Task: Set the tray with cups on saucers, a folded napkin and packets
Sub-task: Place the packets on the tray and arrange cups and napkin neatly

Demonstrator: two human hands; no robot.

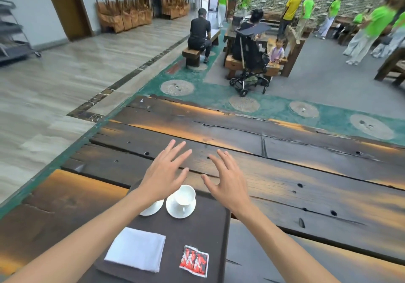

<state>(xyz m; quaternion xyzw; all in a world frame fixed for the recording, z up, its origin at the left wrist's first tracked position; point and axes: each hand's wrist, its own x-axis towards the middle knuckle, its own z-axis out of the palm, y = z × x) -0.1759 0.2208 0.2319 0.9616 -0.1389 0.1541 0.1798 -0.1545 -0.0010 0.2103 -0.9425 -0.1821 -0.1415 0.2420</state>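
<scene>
A dark brown tray [210, 234] lies on the wooden table in front of me. A white cup [185, 195] stands on a white saucer [180, 209] at the tray's far side. Left of it a second saucer [153, 209] shows partly under my left wrist; whether a cup stands on it is hidden. A folded white napkin [137, 248] rests at the near left of the tray. Red packets [194, 260] lie at the near right. My left hand [165, 173] and my right hand [228, 179] hover above the tray's far edge, fingers spread, holding nothing.
The dark plank table [285, 173] stretches far to the right and ahead. Beyond it are a green floor strip, benches with seated people, a stroller [252, 63], and several people in green shirts at the back right. A metal cart [13, 30] stands at far left.
</scene>
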